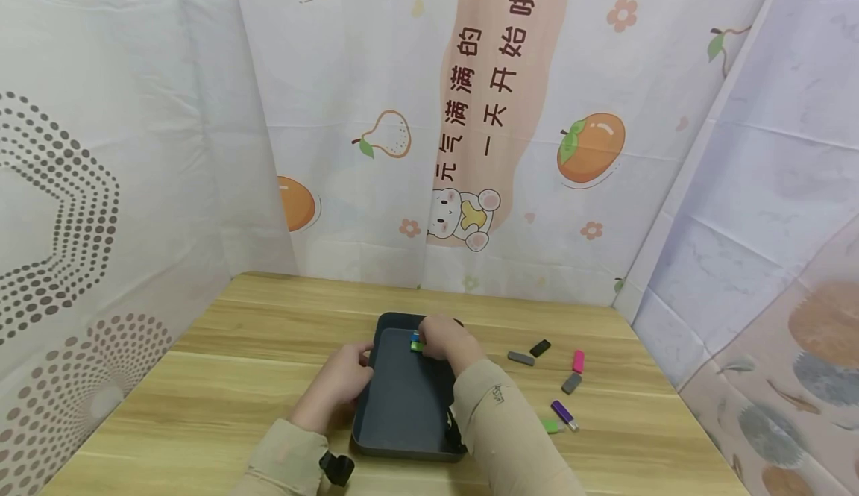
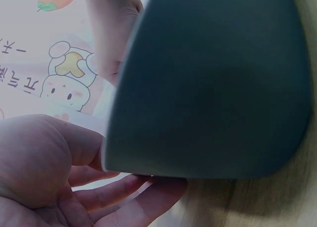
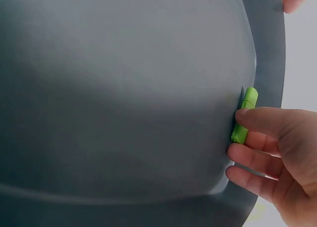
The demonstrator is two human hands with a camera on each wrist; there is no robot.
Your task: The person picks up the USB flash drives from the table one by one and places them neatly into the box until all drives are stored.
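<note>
One green USB stick [image 3: 250, 97] at the far end of the dark grey tray [image 1: 403, 414], close beside the end wall and lengthwise along it. Pinched there between thumb and fingers [image 3: 255, 157] of the right hand [image 1: 441, 337], thumb across the middle, other fingertips bent just below. Hard to tell whether lifted or resting on the tray's floor. Just beyond the green, in the head view, a small blue piece [image 1: 415, 336], partly covered.

Along the tray's left edge, the left hand [image 1: 345, 375], fingers released, loosely bent and resting against the outside of the wall.

To the right of the tray, on the wood-grain counter [image 1: 268, 354], six more sticks: a grey stick [image 1: 520, 359] near a black stick [image 1: 540, 347]; a pink stick [image 1: 579, 361] near a second grey stick [image 1: 572, 383]; closer in, a purple stick [image 1: 562, 412], metal plug showing, and a second green stick [image 1: 552, 426], partly hidden by the right sleeve [image 1: 513, 436].

At the left wrist, a black device [image 1: 337, 469]. Behind the counter, a white curtain [image 1: 335, 71] printed with orange fruit, flowers and lettering.
</note>
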